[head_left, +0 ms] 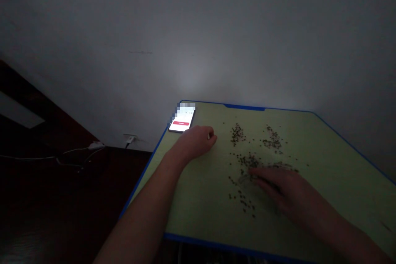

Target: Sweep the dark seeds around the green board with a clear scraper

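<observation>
Small dark pellets, bean- or seed-like, lie in loose clusters on the pale green table top. Among the nearer clusters is my right hand, its thumb and fingers pressed together and partly blurred. A faint see-through shape shows at its fingertips, too dim to name. My left hand is curled closed left of the pellets, just in front of a lit phone. A tiny pale spot shows between its fingers; what it holds, if anything, is hidden.
The table has a blue edge and stands close to a grey wall. Down to the left, a plug sits in a wall socket, and white cables run past dark furniture. The light is dim.
</observation>
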The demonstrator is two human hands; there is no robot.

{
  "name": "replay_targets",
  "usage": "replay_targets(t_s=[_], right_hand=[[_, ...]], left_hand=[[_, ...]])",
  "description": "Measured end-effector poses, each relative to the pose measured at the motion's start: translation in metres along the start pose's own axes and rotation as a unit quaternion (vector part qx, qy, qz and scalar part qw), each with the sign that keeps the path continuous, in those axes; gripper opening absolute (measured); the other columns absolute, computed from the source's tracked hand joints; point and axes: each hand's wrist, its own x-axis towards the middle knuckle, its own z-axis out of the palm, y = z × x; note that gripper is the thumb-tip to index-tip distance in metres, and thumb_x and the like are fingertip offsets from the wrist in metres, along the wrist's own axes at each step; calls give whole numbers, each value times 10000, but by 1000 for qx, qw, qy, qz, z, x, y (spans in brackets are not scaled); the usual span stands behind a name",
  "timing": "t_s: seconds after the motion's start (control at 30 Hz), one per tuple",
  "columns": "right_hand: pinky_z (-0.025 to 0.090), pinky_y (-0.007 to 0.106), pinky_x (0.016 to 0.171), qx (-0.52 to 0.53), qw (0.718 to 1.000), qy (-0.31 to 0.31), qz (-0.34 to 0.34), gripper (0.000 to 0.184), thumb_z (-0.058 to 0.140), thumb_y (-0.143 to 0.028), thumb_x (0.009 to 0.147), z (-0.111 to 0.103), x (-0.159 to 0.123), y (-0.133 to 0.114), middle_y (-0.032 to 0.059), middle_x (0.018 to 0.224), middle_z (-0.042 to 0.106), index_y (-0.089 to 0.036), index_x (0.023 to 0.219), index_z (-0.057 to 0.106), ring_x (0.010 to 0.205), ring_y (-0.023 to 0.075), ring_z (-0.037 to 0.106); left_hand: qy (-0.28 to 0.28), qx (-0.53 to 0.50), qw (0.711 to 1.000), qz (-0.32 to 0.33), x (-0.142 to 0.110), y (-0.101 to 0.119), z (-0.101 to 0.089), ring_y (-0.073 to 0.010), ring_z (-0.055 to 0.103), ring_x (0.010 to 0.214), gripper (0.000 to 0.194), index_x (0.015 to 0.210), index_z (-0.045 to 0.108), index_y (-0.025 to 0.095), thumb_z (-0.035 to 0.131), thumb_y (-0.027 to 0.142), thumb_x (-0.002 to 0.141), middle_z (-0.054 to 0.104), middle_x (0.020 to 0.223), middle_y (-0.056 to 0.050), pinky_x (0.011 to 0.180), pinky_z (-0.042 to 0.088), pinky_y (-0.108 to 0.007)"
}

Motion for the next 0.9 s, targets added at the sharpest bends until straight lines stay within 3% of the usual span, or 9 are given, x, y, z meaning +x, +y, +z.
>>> replay_targets(t_s=[0.2,0.43,0.9], right_hand=[[535,399,724,-15,1000,23,4,294,447,-255,861,2,13,-9,36,982,710,-260,1061,663,807,222,674],[529,389,746,-19,1000,-6,5,305,403,-256,884,1,12,-12,31,1004,703,-251,1057,654,839,214,667],[536,385,741,-16,1000,-5,2,305,407,-244,882,10,14,-23,37,1005,703,-236,1069,648,827,213,670]], left_hand=[[-4,5,1000,-2,0,-2,1,-136,554,612,327,870,627,182,387,404,854,667,798,-68,550,370,-267],[-8,8,1000,-2,0,-2,1,-143,557,622,325,878,629,184,392,405,851,671,806,-68,574,380,-272],[-6,12,1000,5,-1,0,0,-140,554,611,323,864,623,184,385,401,854,665,783,-61,536,354,-259]])
